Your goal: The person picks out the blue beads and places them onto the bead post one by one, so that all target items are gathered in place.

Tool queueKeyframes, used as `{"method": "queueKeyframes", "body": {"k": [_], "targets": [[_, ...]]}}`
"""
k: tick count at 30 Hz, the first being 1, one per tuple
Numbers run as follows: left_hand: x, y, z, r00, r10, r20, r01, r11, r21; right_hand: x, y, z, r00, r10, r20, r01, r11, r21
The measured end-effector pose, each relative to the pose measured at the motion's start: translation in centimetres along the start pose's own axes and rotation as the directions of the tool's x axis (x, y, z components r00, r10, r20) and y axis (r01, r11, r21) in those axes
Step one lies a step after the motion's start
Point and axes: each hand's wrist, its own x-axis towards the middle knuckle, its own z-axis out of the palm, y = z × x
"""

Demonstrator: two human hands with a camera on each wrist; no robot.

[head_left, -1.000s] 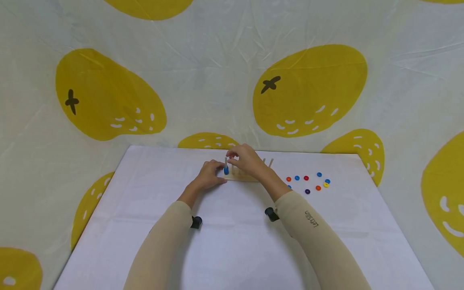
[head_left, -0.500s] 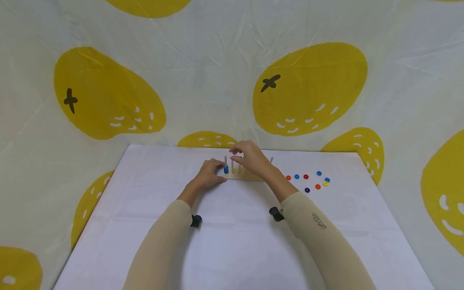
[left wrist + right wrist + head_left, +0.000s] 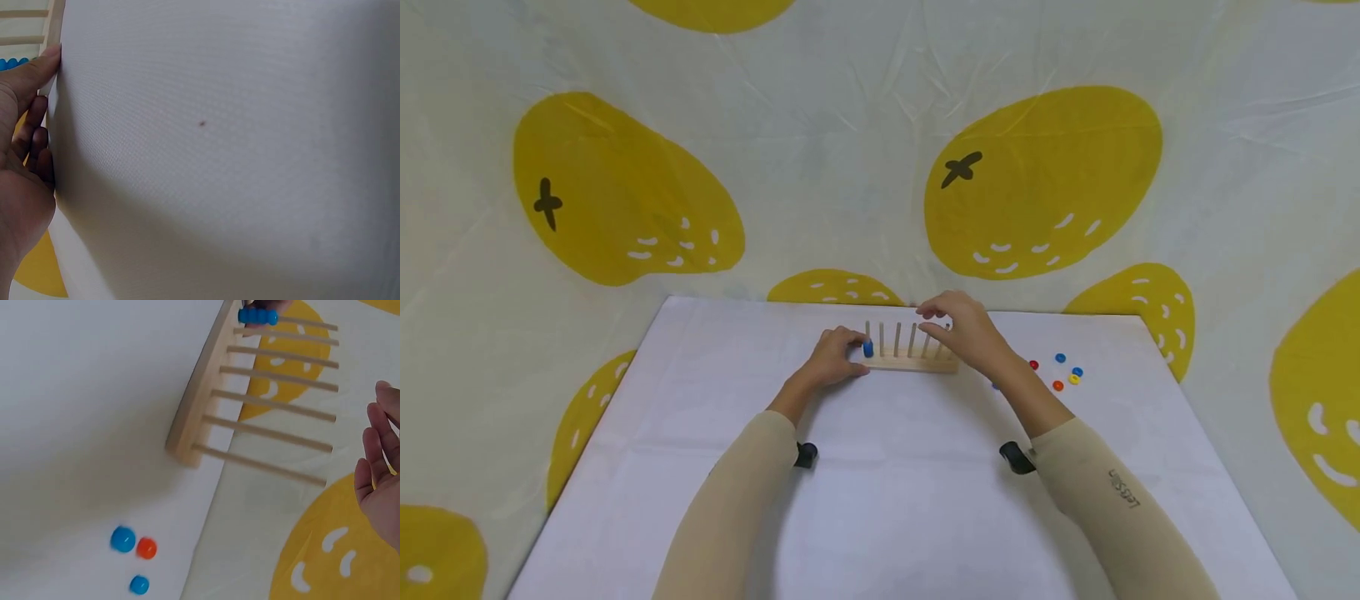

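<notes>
A wooden peg rack (image 3: 910, 363) with a row of upright pegs stands near the table's back edge. Blue beads (image 3: 257, 316) are stacked on its leftmost peg; the other pegs look bare in the right wrist view. My left hand (image 3: 831, 357) holds the rack's left end, thumb (image 3: 39, 70) against the front of the base and fingers reaching round behind. Above the rack's right half hovers my right hand (image 3: 966, 329), apart from the pegs. Its fingers are loosely bent, and nothing shows between them in the right wrist view.
Loose blue, red, orange and yellow beads lie right of the rack, among them a yellow bead (image 3: 1075, 379) and an orange bead (image 3: 1058, 386). My right forearm hides part of that group. Behind the white table (image 3: 880, 500) hangs a patterned cloth (image 3: 835, 150).
My right hand has moved right from the leftmost pegs, uncovering more of the rack. The right forearm now covers some loose beads. The left hand has stayed at the rack's end.
</notes>
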Motion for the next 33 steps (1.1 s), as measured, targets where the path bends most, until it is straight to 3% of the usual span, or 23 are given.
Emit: {"method": "queueKeyframes", "body": {"k": [9, 19, 26, 33], "targets": [[0.0, 0.2, 0.0, 1.000, 0.014, 0.008, -0.014, 1.000, 0.015, -4.7, 2.8, -1.4, 0.996, 0.059, -0.066, -0.060, 0.998, -0.017], [-0.2, 0.5, -0.2, 1.000, 0.009, -0.001, -0.009, 1.000, 0.027, -8.9, 7.0, -1.1, 0.983, 0.184, -0.012, -0.184, 0.983, -0.025], [-0.2, 0.3, -0.1, 1.000, 0.006, -0.006, -0.006, 1.000, 0.021, -10.3, 9.0, -1.1, 0.965, 0.261, 0.034, -0.260, 0.965, -0.031], [-0.1, 0.3, -0.1, 1.000, 0.006, -0.003, -0.006, 1.000, 0.007, -11.1, 10.2, -0.8, 0.935, 0.326, 0.141, -0.321, 0.945, -0.057]]}}
